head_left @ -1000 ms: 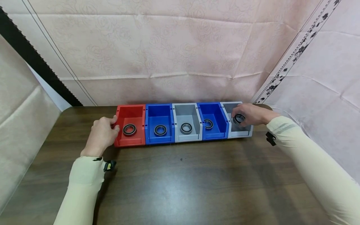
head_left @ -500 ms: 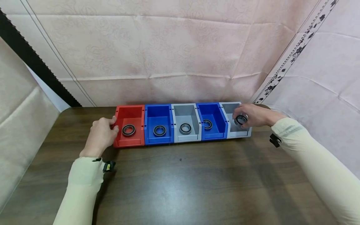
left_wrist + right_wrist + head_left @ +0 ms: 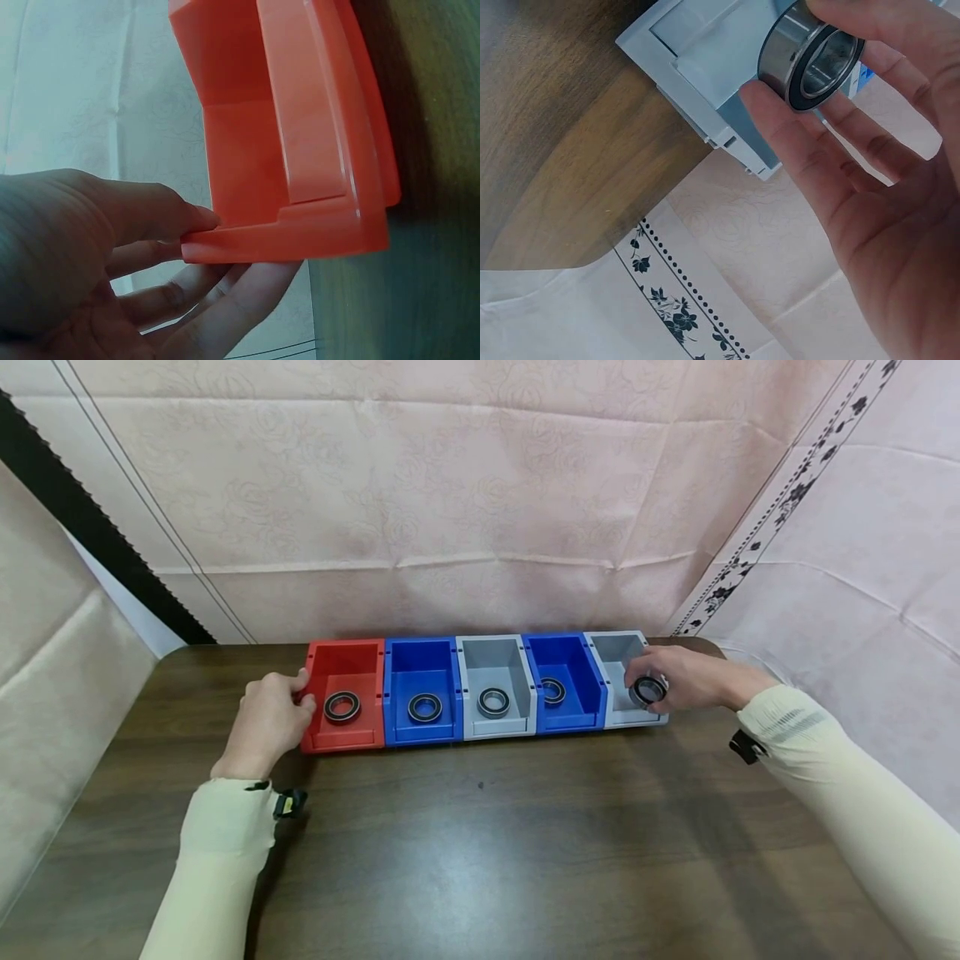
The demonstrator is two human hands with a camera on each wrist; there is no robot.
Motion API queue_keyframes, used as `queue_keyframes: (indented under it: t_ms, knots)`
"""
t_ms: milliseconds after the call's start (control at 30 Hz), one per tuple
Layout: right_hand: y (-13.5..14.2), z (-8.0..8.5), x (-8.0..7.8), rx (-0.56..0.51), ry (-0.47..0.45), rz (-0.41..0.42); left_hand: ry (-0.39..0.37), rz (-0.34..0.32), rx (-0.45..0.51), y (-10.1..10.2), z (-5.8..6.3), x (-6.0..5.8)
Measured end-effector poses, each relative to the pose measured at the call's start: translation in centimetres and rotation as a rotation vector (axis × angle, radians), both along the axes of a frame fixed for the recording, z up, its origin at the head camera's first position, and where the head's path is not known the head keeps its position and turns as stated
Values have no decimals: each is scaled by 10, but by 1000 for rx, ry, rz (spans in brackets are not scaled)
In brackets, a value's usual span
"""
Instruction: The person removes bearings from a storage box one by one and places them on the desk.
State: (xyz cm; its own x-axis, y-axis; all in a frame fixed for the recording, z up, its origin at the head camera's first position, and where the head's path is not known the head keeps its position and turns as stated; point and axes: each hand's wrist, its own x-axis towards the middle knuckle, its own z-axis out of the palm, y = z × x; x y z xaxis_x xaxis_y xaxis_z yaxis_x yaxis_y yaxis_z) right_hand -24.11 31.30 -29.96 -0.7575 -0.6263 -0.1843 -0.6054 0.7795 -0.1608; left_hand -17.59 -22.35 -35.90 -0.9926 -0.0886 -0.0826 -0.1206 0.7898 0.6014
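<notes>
Pinching a black-and-steel ring bearing (image 3: pixel 648 690) between thumb and fingertips, the right hand (image 3: pixel 686 678) holds it over the near end of the far-right grey plastic bin (image 3: pixel 617 653). Only the right wrist view shows the bearing (image 3: pixel 811 58) clear of the bin (image 3: pixel 705 56), lifted above it. At the row's left end, the left hand (image 3: pixel 266 724) grips the red plastic bin (image 3: pixel 345 662); the left wrist view shows its thumb (image 3: pixel 161 214) atop the rim (image 3: pixel 285 238), fingers beneath.
</notes>
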Motion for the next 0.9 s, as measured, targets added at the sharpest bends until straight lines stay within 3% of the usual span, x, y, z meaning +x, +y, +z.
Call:
queue_keyframes:
  t_ms: [300,667,900]
  knots:
    - [2,-3,9,-60,21,47,-19,10,7,0,0,-1]
    - [6,-11,19,-54,-7,-16,-37,19,9,1,0,-1]
    - [7,-18,26,-59,1,-7,-36,18,13,1,0,-2]
